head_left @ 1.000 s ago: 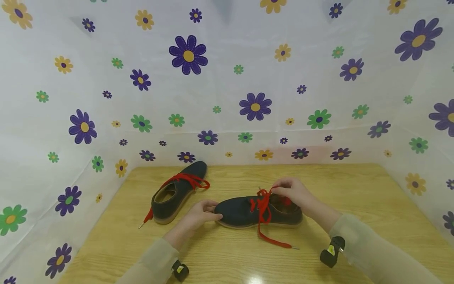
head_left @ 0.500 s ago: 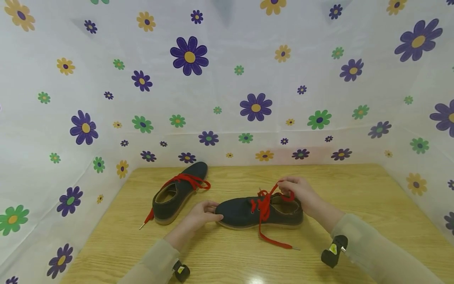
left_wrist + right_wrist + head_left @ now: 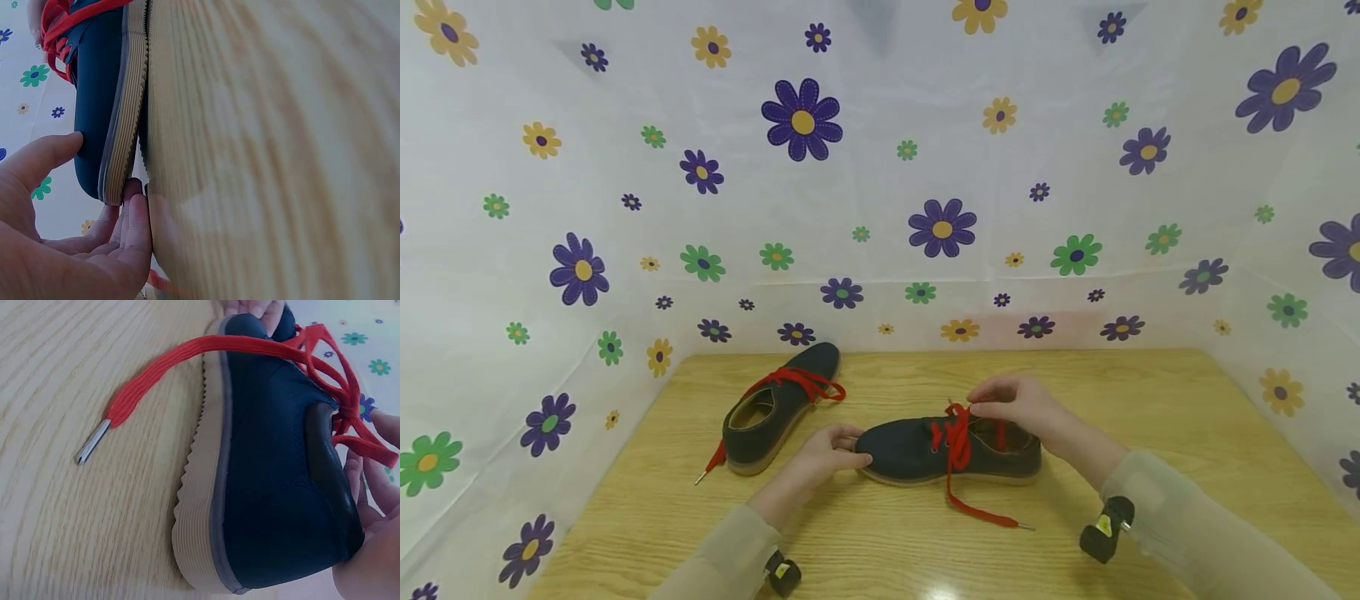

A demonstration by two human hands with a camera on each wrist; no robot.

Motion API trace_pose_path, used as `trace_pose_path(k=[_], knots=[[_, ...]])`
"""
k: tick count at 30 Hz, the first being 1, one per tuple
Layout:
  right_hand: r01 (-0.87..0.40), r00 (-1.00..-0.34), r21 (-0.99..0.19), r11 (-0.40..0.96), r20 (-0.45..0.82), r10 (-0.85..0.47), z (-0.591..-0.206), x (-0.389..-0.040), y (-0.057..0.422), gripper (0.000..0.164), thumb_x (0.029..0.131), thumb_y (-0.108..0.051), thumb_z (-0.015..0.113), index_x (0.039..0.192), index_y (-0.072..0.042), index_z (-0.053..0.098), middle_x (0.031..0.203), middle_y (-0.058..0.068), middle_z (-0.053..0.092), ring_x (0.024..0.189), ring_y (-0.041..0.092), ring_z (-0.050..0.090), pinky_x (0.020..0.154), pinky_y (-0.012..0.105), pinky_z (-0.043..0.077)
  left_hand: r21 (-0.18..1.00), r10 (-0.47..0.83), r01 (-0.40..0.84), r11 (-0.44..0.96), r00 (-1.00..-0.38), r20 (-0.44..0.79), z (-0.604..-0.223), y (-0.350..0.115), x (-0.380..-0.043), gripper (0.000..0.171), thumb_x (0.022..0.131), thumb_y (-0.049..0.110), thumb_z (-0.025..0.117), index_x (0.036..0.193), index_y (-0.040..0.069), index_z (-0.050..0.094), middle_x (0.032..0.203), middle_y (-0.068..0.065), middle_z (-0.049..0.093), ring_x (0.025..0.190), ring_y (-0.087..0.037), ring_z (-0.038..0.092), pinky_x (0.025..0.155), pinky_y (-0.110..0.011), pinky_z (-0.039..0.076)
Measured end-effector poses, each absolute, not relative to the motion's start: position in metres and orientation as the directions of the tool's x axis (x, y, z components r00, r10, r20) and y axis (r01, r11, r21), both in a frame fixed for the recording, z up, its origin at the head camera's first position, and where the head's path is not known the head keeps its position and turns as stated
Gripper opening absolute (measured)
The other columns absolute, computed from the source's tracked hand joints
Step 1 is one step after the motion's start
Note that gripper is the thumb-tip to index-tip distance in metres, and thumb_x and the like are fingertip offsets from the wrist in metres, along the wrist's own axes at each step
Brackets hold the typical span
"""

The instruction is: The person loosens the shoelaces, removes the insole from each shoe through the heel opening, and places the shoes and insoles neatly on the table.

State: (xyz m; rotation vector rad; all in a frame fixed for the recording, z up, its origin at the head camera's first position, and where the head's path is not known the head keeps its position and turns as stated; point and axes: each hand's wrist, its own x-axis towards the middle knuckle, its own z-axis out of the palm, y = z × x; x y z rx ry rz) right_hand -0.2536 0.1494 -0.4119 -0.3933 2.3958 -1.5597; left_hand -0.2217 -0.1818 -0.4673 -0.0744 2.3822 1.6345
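Observation:
A dark navy shoe [image 3: 895, 447] with red laces lies on the wooden table, toe to the left. My left hand [image 3: 827, 450] holds its toe: in the left wrist view the thumb presses the upper and the fingers [image 3: 134, 215] reach the sole's front edge. My right hand [image 3: 1015, 404] is at the shoe's opening, fingertips at the lace knot [image 3: 957, 417]. In the right wrist view its thumb and fingers stand apart around a red lace strip [image 3: 375, 451] near the knot. Another lace end [image 3: 150, 372], metal-tipped, hangs over the near side onto the table.
A second navy shoe [image 3: 752, 450], also with red laces, stands to the left behind my left hand, its lace end [image 3: 713, 461] trailing on the table [image 3: 880, 533]. A white flower-print sheet [image 3: 880, 183] encloses the back and sides.
My right hand drew a lace strip up and right from the knot, then let it drop into the shoe's opening and moved back left to the knot. My left hand stays at the toe.

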Motion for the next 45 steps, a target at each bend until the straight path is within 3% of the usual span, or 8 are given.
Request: trace_pose_path(k=[5, 12, 23, 32, 39, 45], knots=[[-0.162, -0.926, -0.879, 0.449, -0.022, -0.376, -0.4138, -0.2534, 0.1445, 0.023, 0.096, -0.015, 0.078, 0.113, -0.001, 0.078, 0.115, 0.014, 0.077, 0.099, 0.012, 0.064, 0.091, 0.032, 0.05, 0.91, 0.097, -0.183, 0.372, -0.967, -0.235, -0.4669, -0.1815, -0.2213, 0.053, 0.088, 0.004, 0.081, 0.136, -0.007, 0.061, 0.12, -0.02, 0.069, 0.11, -0.03, 0.065, 0.102, -0.048, 0.049], [-0.168, -0.935, -0.876, 0.452, -0.004, -0.355, -0.4172, -0.2521, 0.1437, 0.018, 0.097, -0.012, 0.075, 0.107, 0.003, 0.076, 0.105, 0.009, 0.077, 0.091, 0.01, 0.063, 0.085, 0.03, 0.052, 0.907, 0.097, -0.189, 0.377, -0.966, -0.241, -0.4673, -0.1816, -0.2216, 0.054, 0.089, 0.005, 0.081, 0.138, -0.006, 0.061, 0.122, -0.021, 0.068, 0.111, -0.032, 0.066, 0.102, -0.05, 0.049], [0.028, -0.97, -0.947, 0.321, -0.103, -0.218, -0.414, -0.2513, 0.1447, 0.027, 0.1, -0.015, 0.067, 0.116, 0.007, 0.071, 0.09, -0.004, 0.068, 0.087, 0.012, 0.059, 0.081, 0.028, 0.05, 0.906, 0.098, -0.181, 0.381, -0.967, -0.235, -0.467, -0.1818, -0.2217, 0.053, 0.089, 0.006, 0.081, 0.137, -0.006, 0.061, 0.122, -0.021, 0.068, 0.111, -0.031, 0.065, 0.103, -0.049, 0.048], [0.121, -0.975, -0.976, 0.18, -0.151, -0.165, -0.4113, -0.2509, 0.1449, 0.018, 0.102, -0.012, 0.061, 0.111, 0.0, 0.07, 0.083, -0.011, 0.063, 0.083, 0.009, 0.059, 0.083, 0.026, 0.049, 0.906, 0.091, -0.184, 0.382, -0.968, -0.235, -0.471, -0.1824, -0.224, 0.051, 0.089, 0.007, 0.082, 0.135, -0.004, 0.063, 0.119, -0.018, 0.069, 0.109, -0.029, 0.066, 0.102, -0.049, 0.049], [0.049, -0.968, -0.97, 0.239, -0.105, -0.227, -0.4116, -0.2517, 0.1465, 0.029, 0.102, -0.016, 0.065, 0.118, 0.007, 0.069, 0.089, -0.012, 0.066, 0.085, 0.01, 0.06, 0.083, 0.027, 0.05, 0.91, 0.11, -0.17, 0.379, -0.968, -0.227, -0.47, -0.183, -0.2235, 0.05, 0.089, 0.005, 0.081, 0.134, -0.006, 0.063, 0.118, -0.02, 0.069, 0.109, -0.03, 0.066, 0.1, -0.046, 0.049], [-0.052, -0.952, -0.937, 0.345, -0.058, -0.301, -0.4146, -0.2532, 0.1473, 0.034, 0.101, -0.018, 0.07, 0.122, 0.008, 0.07, 0.107, -0.001, 0.073, 0.096, 0.011, 0.062, 0.089, 0.029, 0.05, 0.907, 0.102, -0.174, 0.384, -0.968, -0.229, -0.4695, -0.1828, -0.2223, 0.051, 0.089, 0.006, 0.082, 0.134, -0.005, 0.062, 0.119, -0.019, 0.069, 0.109, -0.03, 0.065, 0.103, -0.049, 0.049]])
